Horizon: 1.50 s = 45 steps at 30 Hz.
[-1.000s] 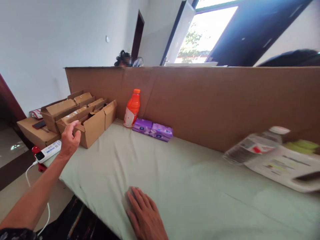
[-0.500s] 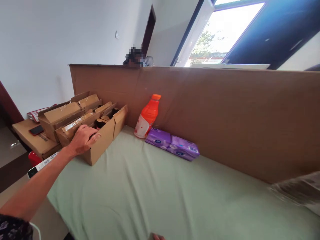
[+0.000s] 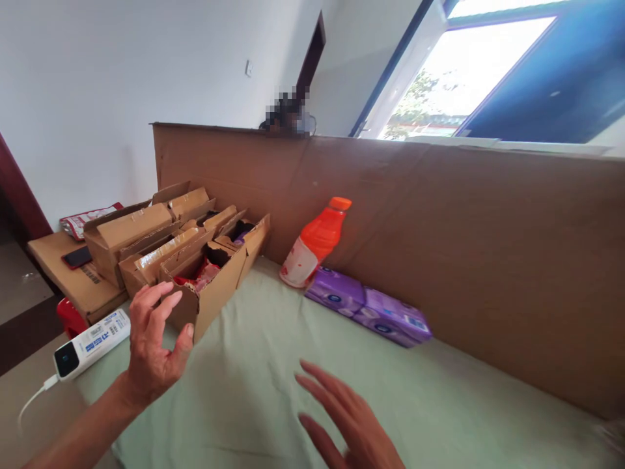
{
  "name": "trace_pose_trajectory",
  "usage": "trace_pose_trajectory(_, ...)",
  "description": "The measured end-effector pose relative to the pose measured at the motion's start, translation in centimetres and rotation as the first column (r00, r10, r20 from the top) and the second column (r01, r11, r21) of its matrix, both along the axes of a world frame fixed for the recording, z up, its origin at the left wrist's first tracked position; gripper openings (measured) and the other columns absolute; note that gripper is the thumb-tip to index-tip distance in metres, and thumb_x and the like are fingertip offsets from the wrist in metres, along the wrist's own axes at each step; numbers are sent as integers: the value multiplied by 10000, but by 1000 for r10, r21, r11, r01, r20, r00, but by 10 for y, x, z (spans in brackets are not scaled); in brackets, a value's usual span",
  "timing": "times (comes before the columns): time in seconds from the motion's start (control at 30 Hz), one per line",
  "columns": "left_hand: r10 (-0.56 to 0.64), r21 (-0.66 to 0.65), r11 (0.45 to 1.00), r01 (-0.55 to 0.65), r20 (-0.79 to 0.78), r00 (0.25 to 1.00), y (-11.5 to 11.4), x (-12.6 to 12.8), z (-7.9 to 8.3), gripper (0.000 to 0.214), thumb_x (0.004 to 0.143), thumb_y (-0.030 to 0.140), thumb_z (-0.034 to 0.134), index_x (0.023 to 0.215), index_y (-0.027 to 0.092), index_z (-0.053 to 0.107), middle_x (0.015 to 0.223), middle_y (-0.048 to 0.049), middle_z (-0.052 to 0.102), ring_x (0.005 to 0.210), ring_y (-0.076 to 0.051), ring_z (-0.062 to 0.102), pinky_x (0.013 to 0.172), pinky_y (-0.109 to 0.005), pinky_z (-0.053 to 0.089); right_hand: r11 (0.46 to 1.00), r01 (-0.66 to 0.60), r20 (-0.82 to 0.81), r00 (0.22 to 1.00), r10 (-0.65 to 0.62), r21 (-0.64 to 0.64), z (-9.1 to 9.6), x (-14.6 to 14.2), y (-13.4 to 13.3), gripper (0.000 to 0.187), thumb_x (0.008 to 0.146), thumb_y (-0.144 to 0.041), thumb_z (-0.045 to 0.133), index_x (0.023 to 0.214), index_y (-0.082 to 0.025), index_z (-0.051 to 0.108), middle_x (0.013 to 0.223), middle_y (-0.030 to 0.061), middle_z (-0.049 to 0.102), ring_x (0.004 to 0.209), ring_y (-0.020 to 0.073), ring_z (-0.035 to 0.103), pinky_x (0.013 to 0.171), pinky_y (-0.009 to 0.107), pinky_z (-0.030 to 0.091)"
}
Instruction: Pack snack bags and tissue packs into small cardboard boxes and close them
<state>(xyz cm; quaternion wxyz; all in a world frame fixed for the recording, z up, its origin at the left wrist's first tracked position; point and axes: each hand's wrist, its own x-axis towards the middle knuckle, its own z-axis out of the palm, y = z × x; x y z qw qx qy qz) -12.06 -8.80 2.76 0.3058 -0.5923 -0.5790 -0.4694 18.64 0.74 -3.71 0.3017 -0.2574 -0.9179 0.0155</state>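
Note:
My left hand (image 3: 159, 342) is raised in front of an open cardboard box (image 3: 222, 290), its fingers apart and holding nothing. Inside that box lies a red package (image 3: 201, 276), partly hidden by the box walls. Over the green cloth (image 3: 244, 404) my right hand (image 3: 344, 417) reaches in from the bottom edge, slightly blurred, fingers spread and nothing in them. Beyond it, a purple packet (image 3: 368, 306) lies along the cardboard panel (image 3: 439, 241). An orange bottle (image 3: 317, 241) with a white label leans at the packet's left end.
More open cardboard boxes (image 3: 129, 228) stand at the left, beside a dark phone (image 3: 77, 256) on a flat carton (image 3: 53, 254). A white power bank (image 3: 92, 342) with a cable lies at the cloth's left edge. Behind the panel, a person's head (image 3: 288, 116) shows.
My left hand has left the box and moved toward me, opening. My right hand has come up into view from the bottom edge. The view has shifted a little left.

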Motion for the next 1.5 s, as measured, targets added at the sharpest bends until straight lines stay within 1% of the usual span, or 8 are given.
trace_pose_trajectory(0.23, 33, -89, 995, -34, -8, 999, 12, -2, -7, 617, 858, 159, 608, 1435, 129, 394, 1435, -213, 470, 1361, -337, 440, 1106, -534, 404, 974, -189, 75, 981, 181, 123, 115, -154, 97, 538, 803, -106, 572, 1336, -177, 596, 1429, 140, 580, 1369, 311, 476, 1059, 518, 414)
trace_pose_trajectory(0.43, -51, -237, 971, 23, -111, 993, 37, -15, 7, 414, 840, 178, 614, 1244, 162, 531, 1080, -102, 707, 1146, -295, 619, 1123, -571, 335, 908, -405, 267, 868, 420, -112, 147, -162, 105, 492, 796, -31, 442, 1175, -203, 704, 1176, 82, 737, 1141, 230, 650, 1004, 409, 441)
trace_pose_trajectory(0.6, -9, -158, 987, -1, -60, 998, 41, -13, -1, 303, 831, 157, 612, 1128, 191, 563, 978, -67, 708, 1044, -267, 652, 1104, -563, 358, 959, -193, 547, 790, 278, -209, 182, -199, 113, 377, 980, -272, 458, 1307, -214, 637, 1193, 81, 732, 1076, 221, 682, 869, 306, 490)
trace_pose_trajectory(0.83, 5, -153, 988, -22, -111, 994, 43, -23, -5, 342, 856, 167, 620, 1191, 186, 553, 1040, -94, 710, 1054, -275, 661, 1119, -560, 366, 982, -93, 729, 660, 183, -162, 178, -275, 118, 173, 724, -143, 731, 889, -124, 781, 915, 133, 768, 854, 237, 705, 652, 255, 447)
trace_pose_trajectory(1.07, -14, -41, 999, 9, -119, 993, 50, -29, -11, 482, 822, 170, 683, 1276, 193, 524, 1101, -120, 691, 1068, -305, 657, 1126, -591, 358, 991, 87, 225, 972, -62, -102, 229, -176, 125, 219, 861, -152, 500, 807, -134, 712, 749, 21, 646, 684, 109, 533, 594, 238, 328)
trace_pose_trajectory(1.2, 1, -1, 1000, -1, -78, 997, 51, -24, -16, 497, 806, 155, 702, 1269, 173, 523, 1202, -169, 657, 1122, -324, 637, 1123, -610, 362, 912, 183, -70, 972, -224, -368, 233, -81, 140, 206, 807, -295, 587, 651, -170, 638, 583, -18, 520, 553, 99, 441, 515, 241, 313)
trace_pose_trajectory(1.4, -27, -54, 998, 22, -82, 996, 49, -22, -18, 523, 825, 113, 655, 1318, 161, 488, 1124, -129, 698, 1163, -314, 630, 1140, -597, 341, 767, 215, 18, 966, -256, -604, 148, 19, 162, 436, 805, -552, 575, 519, -225, 612, 448, 32, 549, 386, 130, 482, 393, 272, 349)
trace_pose_trajectory(1.5, -19, -63, 998, 15, -71, 997, 48, -21, -20, 562, 834, 122, 631, 1367, 165, 456, 1146, -131, 690, 1194, -315, 615, 1143, -596, 339, 806, 173, -17, 975, -221, -566, 103, 46, 182, 498, 794, -641, 585, 440, -292, 556, 349, 22, 485, 278, 163, 439, 287, 302, 299)
